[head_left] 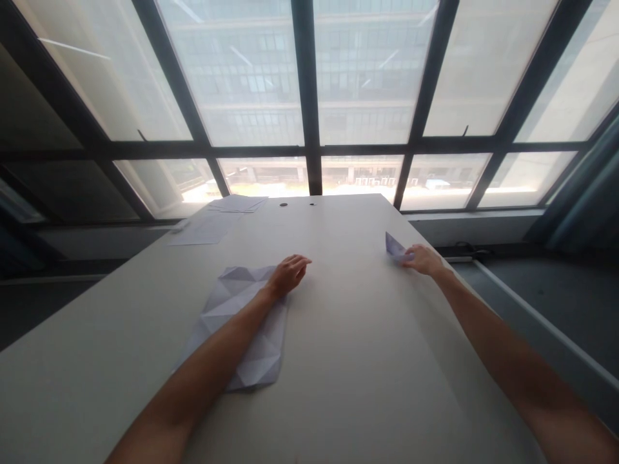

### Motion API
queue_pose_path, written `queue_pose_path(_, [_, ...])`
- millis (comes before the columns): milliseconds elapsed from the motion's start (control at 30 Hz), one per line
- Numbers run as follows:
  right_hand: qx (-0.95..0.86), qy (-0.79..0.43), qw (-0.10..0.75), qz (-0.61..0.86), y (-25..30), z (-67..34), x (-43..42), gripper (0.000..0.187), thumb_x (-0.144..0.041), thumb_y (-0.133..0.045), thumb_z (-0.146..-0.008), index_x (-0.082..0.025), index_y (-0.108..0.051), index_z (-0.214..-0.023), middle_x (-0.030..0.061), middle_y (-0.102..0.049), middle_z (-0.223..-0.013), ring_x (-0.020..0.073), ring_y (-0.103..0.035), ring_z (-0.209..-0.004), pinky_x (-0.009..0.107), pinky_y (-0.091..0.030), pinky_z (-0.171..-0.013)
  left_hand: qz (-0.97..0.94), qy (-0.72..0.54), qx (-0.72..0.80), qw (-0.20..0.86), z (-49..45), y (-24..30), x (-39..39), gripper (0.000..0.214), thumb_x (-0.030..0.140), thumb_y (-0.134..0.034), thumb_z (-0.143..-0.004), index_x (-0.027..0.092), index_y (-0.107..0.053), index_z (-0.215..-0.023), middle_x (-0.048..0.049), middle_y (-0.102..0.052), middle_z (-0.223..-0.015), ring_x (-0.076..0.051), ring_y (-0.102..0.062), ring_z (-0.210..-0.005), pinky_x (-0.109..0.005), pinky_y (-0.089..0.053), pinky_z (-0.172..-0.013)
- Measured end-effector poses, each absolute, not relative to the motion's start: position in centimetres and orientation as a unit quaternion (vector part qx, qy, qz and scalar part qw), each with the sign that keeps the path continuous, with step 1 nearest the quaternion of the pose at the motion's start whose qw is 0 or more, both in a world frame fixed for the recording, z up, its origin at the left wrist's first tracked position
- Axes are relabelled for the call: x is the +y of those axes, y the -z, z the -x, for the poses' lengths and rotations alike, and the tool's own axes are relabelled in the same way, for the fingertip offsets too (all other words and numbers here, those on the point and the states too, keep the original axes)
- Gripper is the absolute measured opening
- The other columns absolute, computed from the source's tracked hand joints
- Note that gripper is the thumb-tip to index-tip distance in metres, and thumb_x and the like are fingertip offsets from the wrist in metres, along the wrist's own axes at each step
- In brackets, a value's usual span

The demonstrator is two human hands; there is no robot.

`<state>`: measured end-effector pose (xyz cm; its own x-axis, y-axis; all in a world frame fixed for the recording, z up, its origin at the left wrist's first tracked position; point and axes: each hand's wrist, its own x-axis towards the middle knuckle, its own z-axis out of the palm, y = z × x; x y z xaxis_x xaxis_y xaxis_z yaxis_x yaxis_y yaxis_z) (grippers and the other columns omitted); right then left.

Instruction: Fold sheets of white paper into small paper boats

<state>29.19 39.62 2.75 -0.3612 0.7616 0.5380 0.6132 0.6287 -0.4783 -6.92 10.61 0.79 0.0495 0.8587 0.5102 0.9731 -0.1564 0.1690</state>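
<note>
A small piece of folded paper (397, 249) is pinched at its right end by my right hand (422, 259), close to the table's right edge. Its pointed left end sticks up, and my fingers cover the rest. My left hand (289, 276) hovers at the upper right corner of a creased paper sheet (264, 357), fingers loosely bent and pointing right, with nothing visible in them. Triangular fold lines cross that sheet, which lies partly opened out on the table. My left forearm passes over it and hides its middle.
Flat paper sheets (207, 229) lie at the table's far left, with more paper (239, 203) behind them. Two small dark round spots (283, 205) mark the far end of the white table (338, 335). Tall windows stand beyond; a curtain (580, 187) hangs at right.
</note>
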Motion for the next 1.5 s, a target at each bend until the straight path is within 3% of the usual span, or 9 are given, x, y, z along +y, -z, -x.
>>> queue_pose_path(67, [-0.841,-0.104,0.323,0.421,-2.2,-29.6,39.2,0.008,-0.017,-0.080,-0.067,-0.017,-0.072,-0.065,0.0151,-0.068,-0.077,0.0249,-0.062,-0.077,0.036,-0.042,-0.069,0.756,0.262,-0.590,0.104,5.8,-1.0,10.2,0.030,0.016,-0.042,-0.095,0.019,-0.065,-0.113,-0.0089,-0.069,-0.101,-0.019,-0.063,-0.099,-0.034,-0.049,-0.091])
queue_pose_path(200, [-0.872,-0.102,0.272,0.394,-1.3,-27.3,36.0,0.006,-0.017,-0.073,-0.075,-0.019,-0.074,-0.080,0.0132,-0.070,-0.102,0.0238,-0.064,-0.087,0.032,-0.044,-0.075,0.787,0.241,-0.567,0.031,4.7,-0.9,10.2,0.026,0.019,-0.047,-0.092,0.021,-0.070,-0.103,-0.0068,-0.069,-0.091,-0.017,-0.063,-0.086,-0.028,-0.049,-0.082])
queue_pose_path(333, [-0.916,-0.107,0.250,0.295,-1.3,-22.8,30.2,0.009,-0.020,-0.064,-0.084,-0.020,-0.072,-0.088,0.0083,-0.068,-0.114,0.0206,-0.065,-0.096,0.027,-0.044,-0.081,0.695,0.291,-0.648,-0.113,4.8,-1.7,11.9,0.025,0.038,-0.058,-0.089,0.022,-0.074,-0.099,-0.0063,-0.069,-0.097,-0.016,-0.063,-0.075,-0.028,-0.050,-0.076])
queue_pose_path(533, [-0.950,-0.100,0.220,0.196,-3.0,-17.4,21.9,0.017,-0.017,-0.054,-0.090,-0.020,-0.071,-0.093,0.0082,-0.070,-0.107,0.0204,-0.062,-0.099,0.026,-0.044,-0.078,0.467,0.504,-0.614,-0.388,2.3,-2.9,14.4,0.065,0.053,-0.065,-0.082,0.021,-0.051,-0.138,-0.0129,-0.063,-0.118,-0.020,-0.066,-0.082,-0.029,-0.053,-0.068])
queue_pose_path(633, [-0.949,-0.148,0.229,0.158,-3.0,-16.4,19.2,0.016,-0.030,-0.059,-0.090,-0.021,-0.072,-0.090,0.0076,-0.071,-0.103,0.0209,-0.063,-0.096,0.027,-0.043,-0.080,0.420,0.597,-0.611,-0.308,0.8,-1.7,14.4,0.042,0.044,-0.060,-0.084,0.018,-0.064,-0.118,-0.0062,-0.067,-0.093,-0.016,-0.061,-0.074,-0.026,-0.050,-0.066])
queue_pose_path(800, [-0.826,-0.378,0.339,0.245,-2.4,-15.6,18.9,0.051,-0.050,-0.039,-0.098,-0.019,-0.074,-0.077,0.0056,-0.070,-0.071,0.0176,-0.063,-0.064,0.027,-0.041,-0.061,0.382,0.636,-0.623,-0.247,0.2,0.2,14.0,0.035,0.046,-0.054,-0.085,0.013,-0.067,-0.083,-0.0050,-0.064,-0.069,-0.015,-0.055,-0.058,-0.025,-0.043,-0.052])
queue_pose_path(933, [-0.756,-0.466,0.393,0.239,-1.9,-14.7,21.3,0.041,-0.051,-0.056,-0.086,-0.015,-0.072,-0.075,0.0070,-0.070,-0.068,0.0178,-0.061,-0.058,0.025,-0.042,-0.053,0.406,0.625,-0.622,-0.241,-0.5,-0.1,13.7,0.035,0.046,-0.061,-0.080,0.013,-0.068,-0.070,-0.0048,-0.062,-0.063,-0.015,-0.053,-0.055,-0.025,-0.039,-0.049])
queue_pose_path(1233, [-0.690,-0.528,0.426,0.251,0.0,-14.1,22.9,0.038,-0.049,-0.061,-0.077,-0.013,-0.070,-0.067,0.0040,-0.063,-0.058,0.0139,-0.052,-0.050,0.024,-0.038,-0.046,0.503,0.547,-0.640,-0.194,-0.9,-0.6,12.7,0.045,0.050,-0.056,-0.087,0.013,-0.070,-0.066,-0.0043,-0.060,-0.057,-0.015,-0.054,-0.049,-0.027,-0.043,-0.048])
queue_pose_path(1500, [-0.687,-0.554,0.414,0.223,0.1,-15.1,24.4,0.028,-0.038,-0.061,-0.073,-0.013,-0.072,-0.070,-0.0003,-0.054,-0.053,0.0115,-0.044,-0.051,0.022,-0.034,-0.046,0.540,0.573,-0.606,-0.114,-0.7,-1.5,12.7,0.023,0.033,-0.064,-0.084,0.020,-0.078,-0.096,-0.0089,-0.072,-0.101,-0.023,-0.066,-0.095,-0.034,-0.051,-0.086])
